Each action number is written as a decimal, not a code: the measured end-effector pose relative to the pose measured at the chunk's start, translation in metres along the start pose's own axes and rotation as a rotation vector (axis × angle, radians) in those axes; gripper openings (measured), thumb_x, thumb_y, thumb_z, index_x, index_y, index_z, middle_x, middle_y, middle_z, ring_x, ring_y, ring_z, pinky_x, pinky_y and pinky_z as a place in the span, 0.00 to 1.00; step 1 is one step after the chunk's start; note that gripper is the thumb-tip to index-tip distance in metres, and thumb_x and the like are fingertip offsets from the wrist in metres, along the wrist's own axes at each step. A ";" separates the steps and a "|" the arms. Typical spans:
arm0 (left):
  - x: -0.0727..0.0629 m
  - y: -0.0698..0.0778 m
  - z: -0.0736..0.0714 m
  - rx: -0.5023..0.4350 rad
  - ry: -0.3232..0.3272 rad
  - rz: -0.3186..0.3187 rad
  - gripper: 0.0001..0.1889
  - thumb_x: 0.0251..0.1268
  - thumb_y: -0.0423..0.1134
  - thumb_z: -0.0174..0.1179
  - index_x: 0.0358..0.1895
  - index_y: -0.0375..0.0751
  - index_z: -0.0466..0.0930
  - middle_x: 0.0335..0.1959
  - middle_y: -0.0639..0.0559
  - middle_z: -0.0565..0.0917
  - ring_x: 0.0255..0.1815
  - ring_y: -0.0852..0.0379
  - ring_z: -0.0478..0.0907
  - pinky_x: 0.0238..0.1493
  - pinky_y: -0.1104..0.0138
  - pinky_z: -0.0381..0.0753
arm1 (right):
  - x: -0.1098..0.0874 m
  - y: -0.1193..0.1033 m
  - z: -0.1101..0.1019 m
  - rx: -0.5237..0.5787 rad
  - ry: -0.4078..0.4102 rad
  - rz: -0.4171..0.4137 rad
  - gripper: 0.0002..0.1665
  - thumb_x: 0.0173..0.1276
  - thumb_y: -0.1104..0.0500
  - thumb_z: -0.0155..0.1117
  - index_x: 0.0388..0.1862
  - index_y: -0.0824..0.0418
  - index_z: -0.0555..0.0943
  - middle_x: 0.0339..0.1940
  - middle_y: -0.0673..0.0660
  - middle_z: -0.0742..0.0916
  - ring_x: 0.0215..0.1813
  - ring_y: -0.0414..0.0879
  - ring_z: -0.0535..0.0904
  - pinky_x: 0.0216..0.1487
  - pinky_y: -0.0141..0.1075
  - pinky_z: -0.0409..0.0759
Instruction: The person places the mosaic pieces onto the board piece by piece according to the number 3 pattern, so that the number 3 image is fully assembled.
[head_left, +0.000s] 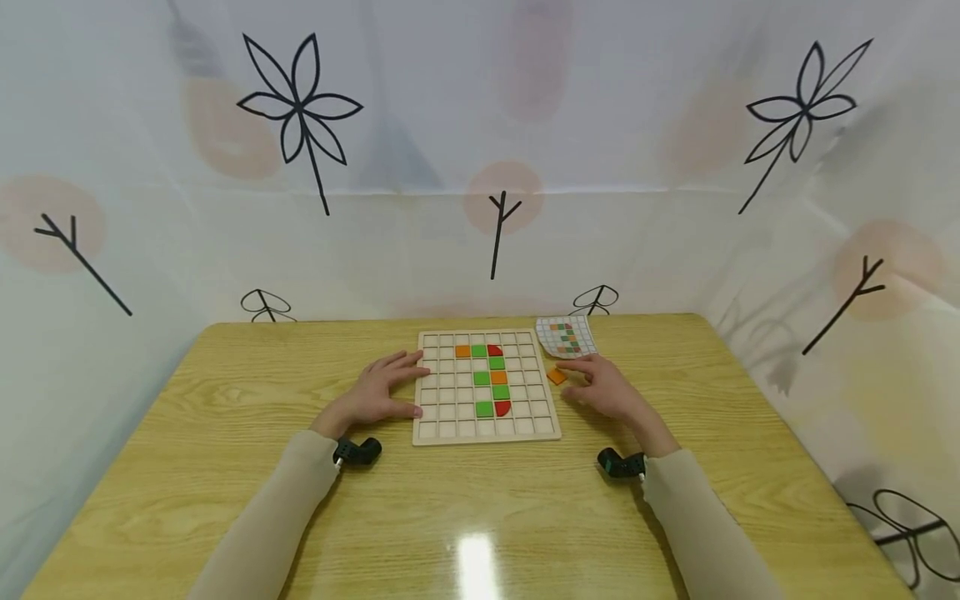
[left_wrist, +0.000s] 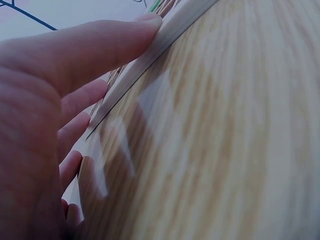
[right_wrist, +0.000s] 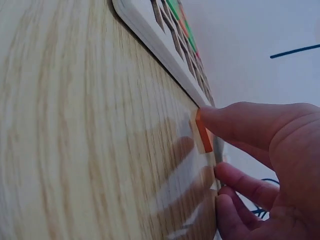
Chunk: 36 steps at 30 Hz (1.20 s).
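A pale wooden grid board [head_left: 450,437] lies on the table, with orange and green square tiles and red rounded pieces in several of its cells. My left hand [head_left: 372,392] rests along the board's left edge, its fingers spread and its thumb [left_wrist: 115,42] at the rim. Right of the board, a loose orange square tile [head_left: 557,377] lies on the table. My right hand [head_left: 606,390] is at this tile, index finger and thumb apart around its right side. In the right wrist view, the thumb partly covers the orange tile [right_wrist: 204,135].
A slightly curled paper card [head_left: 566,336] with a printed grid of coloured shapes lies behind the right hand, by the board's far right corner. The wooden table [head_left: 405,517] meets a patterned cloth backdrop [head_left: 420,258] behind and at both sides.
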<state>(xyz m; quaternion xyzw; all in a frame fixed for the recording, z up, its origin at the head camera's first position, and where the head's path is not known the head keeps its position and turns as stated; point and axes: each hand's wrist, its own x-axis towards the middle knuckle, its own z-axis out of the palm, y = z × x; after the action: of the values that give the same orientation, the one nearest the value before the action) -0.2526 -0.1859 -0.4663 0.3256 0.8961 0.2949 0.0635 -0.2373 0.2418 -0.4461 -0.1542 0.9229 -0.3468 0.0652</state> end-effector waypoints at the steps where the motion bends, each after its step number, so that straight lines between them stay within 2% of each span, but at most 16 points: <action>1: 0.000 0.000 0.000 0.000 -0.001 -0.001 0.38 0.62 0.56 0.67 0.73 0.45 0.69 0.79 0.46 0.56 0.79 0.39 0.45 0.70 0.34 0.41 | 0.000 0.000 0.000 -0.005 -0.003 0.001 0.31 0.68 0.59 0.69 0.69 0.63 0.76 0.60 0.68 0.75 0.48 0.56 0.69 0.46 0.46 0.69; 6: 0.000 -0.002 0.000 0.004 -0.001 -0.008 0.38 0.61 0.56 0.67 0.73 0.46 0.69 0.80 0.47 0.56 0.79 0.39 0.45 0.69 0.34 0.41 | 0.001 -0.001 0.003 -0.073 0.006 -0.039 0.29 0.68 0.58 0.69 0.67 0.63 0.77 0.59 0.71 0.74 0.58 0.66 0.69 0.55 0.57 0.69; 9: -0.001 -0.002 0.000 0.007 -0.006 -0.012 0.39 0.62 0.56 0.67 0.74 0.46 0.68 0.80 0.47 0.55 0.80 0.40 0.44 0.70 0.34 0.41 | 0.002 0.000 0.006 -0.117 0.025 -0.067 0.26 0.68 0.57 0.69 0.64 0.62 0.80 0.57 0.70 0.74 0.58 0.68 0.67 0.56 0.60 0.66; 16: -0.001 0.000 -0.001 -0.017 -0.012 -0.017 0.40 0.61 0.55 0.68 0.75 0.46 0.67 0.80 0.49 0.54 0.80 0.42 0.43 0.71 0.36 0.40 | 0.002 0.001 0.006 -0.081 0.046 -0.048 0.15 0.65 0.59 0.71 0.50 0.59 0.85 0.54 0.65 0.76 0.58 0.67 0.66 0.58 0.61 0.66; 20: -0.001 0.001 -0.001 -0.020 -0.010 -0.019 0.40 0.61 0.55 0.68 0.75 0.46 0.67 0.80 0.49 0.55 0.80 0.42 0.43 0.71 0.36 0.41 | 0.001 0.002 0.005 -0.049 0.050 -0.044 0.13 0.64 0.62 0.72 0.47 0.61 0.85 0.54 0.65 0.77 0.59 0.67 0.70 0.59 0.61 0.69; 30: -0.002 0.001 -0.001 -0.015 -0.009 -0.020 0.40 0.61 0.55 0.68 0.75 0.46 0.67 0.80 0.49 0.55 0.80 0.42 0.43 0.71 0.36 0.40 | -0.003 0.004 0.003 -0.018 0.073 0.002 0.12 0.64 0.62 0.72 0.47 0.61 0.87 0.50 0.59 0.84 0.60 0.63 0.76 0.63 0.58 0.69; 36: -0.002 0.001 -0.001 -0.025 -0.008 -0.014 0.40 0.61 0.55 0.68 0.74 0.45 0.67 0.80 0.48 0.55 0.80 0.41 0.43 0.71 0.35 0.41 | -0.004 0.006 0.002 0.039 0.065 0.052 0.19 0.64 0.63 0.72 0.54 0.64 0.85 0.52 0.62 0.84 0.54 0.57 0.79 0.57 0.52 0.76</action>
<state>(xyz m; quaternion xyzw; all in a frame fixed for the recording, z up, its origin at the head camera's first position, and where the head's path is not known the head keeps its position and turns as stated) -0.2508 -0.1868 -0.4652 0.3198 0.8943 0.3042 0.0732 -0.2346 0.2459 -0.4517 -0.1174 0.9214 -0.3675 0.0473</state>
